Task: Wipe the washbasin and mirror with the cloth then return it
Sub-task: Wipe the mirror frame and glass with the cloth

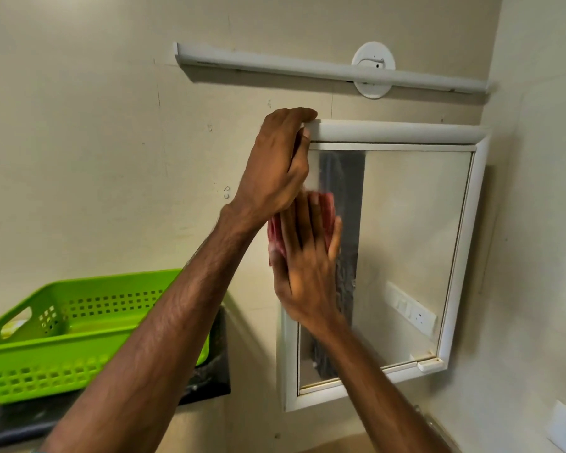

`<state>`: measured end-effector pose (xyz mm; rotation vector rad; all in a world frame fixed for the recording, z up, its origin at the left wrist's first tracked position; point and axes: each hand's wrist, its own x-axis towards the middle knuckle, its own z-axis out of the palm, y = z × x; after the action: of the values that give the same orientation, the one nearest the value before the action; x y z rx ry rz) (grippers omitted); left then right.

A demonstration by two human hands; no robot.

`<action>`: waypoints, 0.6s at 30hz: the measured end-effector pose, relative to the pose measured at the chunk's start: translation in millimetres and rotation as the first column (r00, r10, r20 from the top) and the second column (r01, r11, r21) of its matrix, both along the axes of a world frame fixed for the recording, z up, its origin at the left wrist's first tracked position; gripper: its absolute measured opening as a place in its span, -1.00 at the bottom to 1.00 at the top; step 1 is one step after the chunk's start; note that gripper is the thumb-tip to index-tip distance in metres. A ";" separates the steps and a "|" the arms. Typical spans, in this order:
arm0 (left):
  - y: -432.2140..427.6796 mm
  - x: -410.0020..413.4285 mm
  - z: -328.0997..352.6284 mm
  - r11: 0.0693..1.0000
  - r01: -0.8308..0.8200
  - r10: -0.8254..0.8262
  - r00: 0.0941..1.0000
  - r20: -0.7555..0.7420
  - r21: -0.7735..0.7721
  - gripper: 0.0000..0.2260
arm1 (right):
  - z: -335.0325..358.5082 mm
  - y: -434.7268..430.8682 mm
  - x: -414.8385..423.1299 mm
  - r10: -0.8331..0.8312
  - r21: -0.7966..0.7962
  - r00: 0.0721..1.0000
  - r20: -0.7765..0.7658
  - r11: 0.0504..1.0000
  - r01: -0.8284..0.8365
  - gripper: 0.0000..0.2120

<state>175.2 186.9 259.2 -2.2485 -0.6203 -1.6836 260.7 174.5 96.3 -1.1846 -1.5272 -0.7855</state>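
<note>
From my side I see both hands up at the mirror (412,240), which hangs on the wall (95,158) in a white frame (396,130). The left hand (275,165) grips the mirror at its upper left corner: the fingers are curled over the top of the frame and the thumb (305,134) lies on the front of it.

The right hand (304,269) is just below the left one, with its wrist crossing the lower left part of the glass. It is flat, and its fingers (303,220) are straight, close together and pointing up. It presses the cloth (328,207) against the left side of the glass. The cloth is red-pink and lies between the palm and the mirror; it shows only above the fingertips and at the left edge of the hand. This hand is a little blurred.

To the left, a green basket (46,364) with small square holes stands on a dark counter (209,377). Above the mirror a long white lamp (307,68) is fixed on the wall. In the right part of the glass I see the reflection of a white switch and socket plate (412,310)
</note>
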 end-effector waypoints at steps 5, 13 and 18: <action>-0.1 13.7 -18.3 0.990 -0.128 0.128 0.992 0.006 0.050 -0.57 | -67.8 -9.3 12.0 -0.037 -0.101 0.998 0.054 0.994 0.042 -0.33; -15.4 28.8 -40.5 0.969 -0.244 0.246 0.968 -0.043 0.038 -0.27 | -49.7 -6.2 88.9 -0.129 -0.089 0.991 0.019 0.988 0.130 -0.38; -17.4 28.8 -47.9 0.968 -0.252 0.252 0.963 -0.098 0.015 -0.25 | -30.4 -3.6 171.7 -0.239 -0.080 0.948 -0.212 0.971 0.227 -0.38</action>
<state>204.0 169.4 211.3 -2.1306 -0.8401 -1.4407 432.5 170.9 65.9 -1.4623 -1.2474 -0.7417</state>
